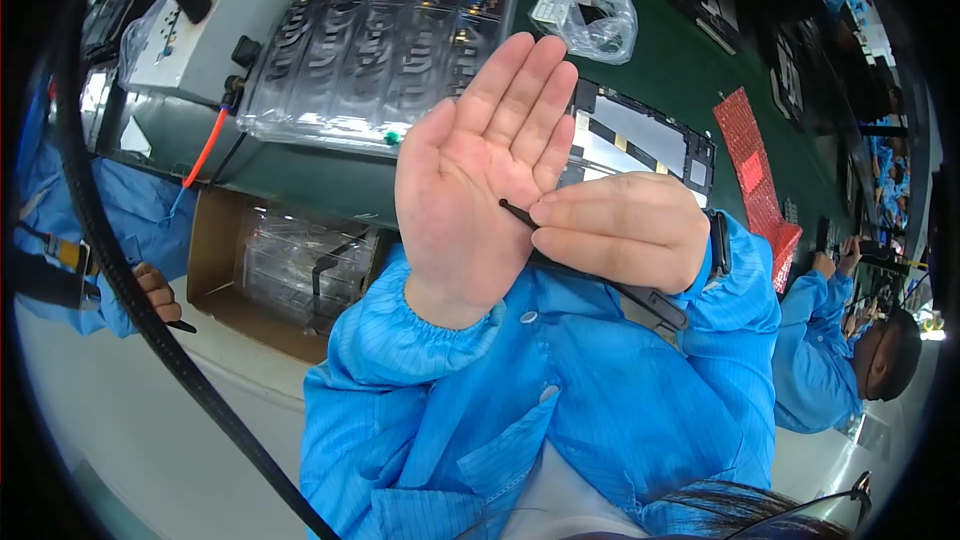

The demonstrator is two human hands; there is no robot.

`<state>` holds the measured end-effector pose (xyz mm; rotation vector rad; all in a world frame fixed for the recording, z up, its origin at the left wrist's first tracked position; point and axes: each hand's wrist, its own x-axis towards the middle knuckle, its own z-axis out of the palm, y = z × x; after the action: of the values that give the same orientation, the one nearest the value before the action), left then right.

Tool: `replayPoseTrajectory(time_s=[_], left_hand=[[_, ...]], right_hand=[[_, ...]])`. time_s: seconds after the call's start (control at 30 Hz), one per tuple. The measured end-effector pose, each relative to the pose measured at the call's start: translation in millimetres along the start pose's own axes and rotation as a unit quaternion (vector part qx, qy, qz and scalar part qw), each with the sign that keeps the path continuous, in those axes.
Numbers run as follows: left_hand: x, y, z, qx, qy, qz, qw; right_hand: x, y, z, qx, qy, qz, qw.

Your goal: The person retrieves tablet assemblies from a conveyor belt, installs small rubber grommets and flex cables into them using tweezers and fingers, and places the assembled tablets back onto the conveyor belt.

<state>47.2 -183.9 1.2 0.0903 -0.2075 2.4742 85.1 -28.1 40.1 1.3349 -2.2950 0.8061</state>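
My left hand (485,165) is held up flat, palm toward me, fingers stretched out and nothing in it. Between thumb and fingers, my right hand (620,230) pinches a slim black stick-like tool (517,212). Its small rounded tip lies over the left palm, but I cannot tell whether it touches the skin. A longer black bar (655,308) shows below the right hand; whether it belongs to the same tool is hidden. Behind the right hand, a flat device panel (630,140) with a black frame and silvery back lies on the green table, partly covered.
A clear plastic tray (330,125) holds rows of small parts. Nearby are a white control box (205,35), a bagged cable (590,20) and red bubble wrap (745,155). A carton (215,285) stands at left, behind a black cable (165,340). Co-workers sit on both sides.
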Motion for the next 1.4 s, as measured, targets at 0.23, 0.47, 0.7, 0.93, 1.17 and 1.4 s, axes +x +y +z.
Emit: replayPoseTrajectory(time_s=[0.23, 0.47, 0.7, 0.93, 1.17, 1.4], left_hand=[[-31.2, 18.1, -0.1, 0.031, 0.002, 0.038, 0.999], [-82.6, 49.1, -0.8, 0.063, -0.034, 0.186, 0.98], [-133.8, 81.4, 8.7, 0.148, 0.018, 0.339, 0.929], [-156.4, 77.9, 18.9, 0.158, 0.042, 0.358, 0.919], [-161.9, 121.9, 6.1, 0.171, -0.017, 0.396, 0.902], [-146.8, 209.3, 18.8, 0.321, 0.25, 0.566, 0.717]], right_hand=[[16.0, -20.9, 33.8, 0.11, 0.057, 0.118, 0.985], [46.0, -33.2, 93.8, 0.182, 0.127, 0.066, 0.973], [82.6, -44.6, 145.8, 0.225, 0.179, -0.059, 0.956], [89.1, -57.9, 158.3, 0.248, 0.145, -0.085, 0.954], [124.8, -62.6, 176.2, 0.418, 0.17, 0.06, 0.891], [216.9, -45.3, 252.7, 0.463, 0.167, 0.14, 0.859]])
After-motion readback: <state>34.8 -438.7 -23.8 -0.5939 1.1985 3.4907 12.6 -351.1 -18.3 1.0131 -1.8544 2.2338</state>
